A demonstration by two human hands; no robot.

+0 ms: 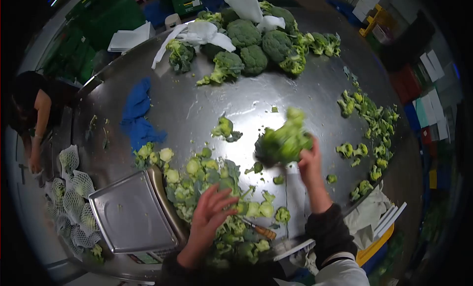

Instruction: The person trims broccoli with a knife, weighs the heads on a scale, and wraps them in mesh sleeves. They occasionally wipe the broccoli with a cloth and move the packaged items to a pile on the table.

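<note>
A head of broccoli (283, 140), smeared by motion, is gripped in my right hand (310, 165) above the metal table. My left hand (212, 217) has its fingers spread and holds nothing. It is over a heap of cut broccoli stems and leaves (194, 180). Just right of that hand, a knife with a wooden handle (265, 232) lies among the florets. A trimmed piece of broccoli (225, 127) rests on the table left of the held head.
Whole broccoli heads (253, 44) are piled at the back, with white wrapping (207, 33) on them. Loose florets (377, 123) line the right edge. A weighing scale (133, 212), net-wrapped broccoli (74, 197) and blue gloves (138, 113) are left. A person (37, 113) works far left.
</note>
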